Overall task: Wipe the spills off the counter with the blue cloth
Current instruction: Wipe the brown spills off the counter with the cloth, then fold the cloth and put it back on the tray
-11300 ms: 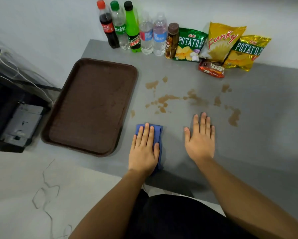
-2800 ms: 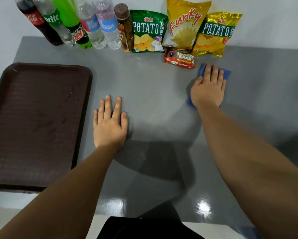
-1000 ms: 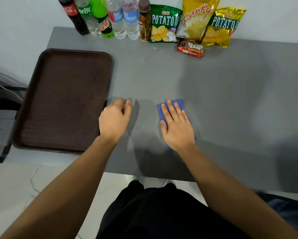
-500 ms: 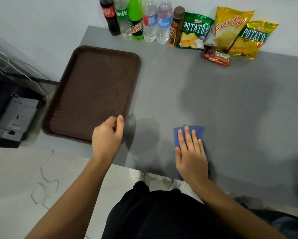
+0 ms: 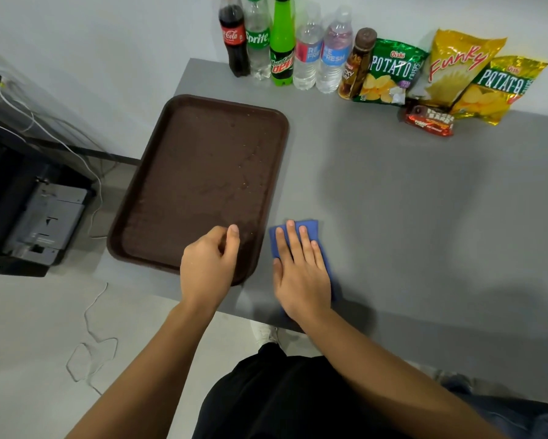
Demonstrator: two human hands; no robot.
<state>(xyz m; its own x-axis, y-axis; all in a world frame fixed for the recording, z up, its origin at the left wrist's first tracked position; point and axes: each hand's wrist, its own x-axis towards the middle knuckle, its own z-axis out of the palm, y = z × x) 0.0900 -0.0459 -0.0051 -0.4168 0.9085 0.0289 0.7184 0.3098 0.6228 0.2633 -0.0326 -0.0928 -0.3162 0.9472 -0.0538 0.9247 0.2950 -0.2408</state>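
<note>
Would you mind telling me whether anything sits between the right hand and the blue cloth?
Nothing visible does: the right hand lies flat directly on the blue cloth, pressing it to the counter.

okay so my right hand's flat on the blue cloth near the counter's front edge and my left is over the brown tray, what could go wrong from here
1. The blue cloth under your right hand lies close to the counter front edge; a pull toward you could drag it off.
2. The brown tray overhangs the counter's left side, so pressing with your left hand near its corner might tip it.
3. Wide sweeps toward the back could knock over the bottles.
</note>
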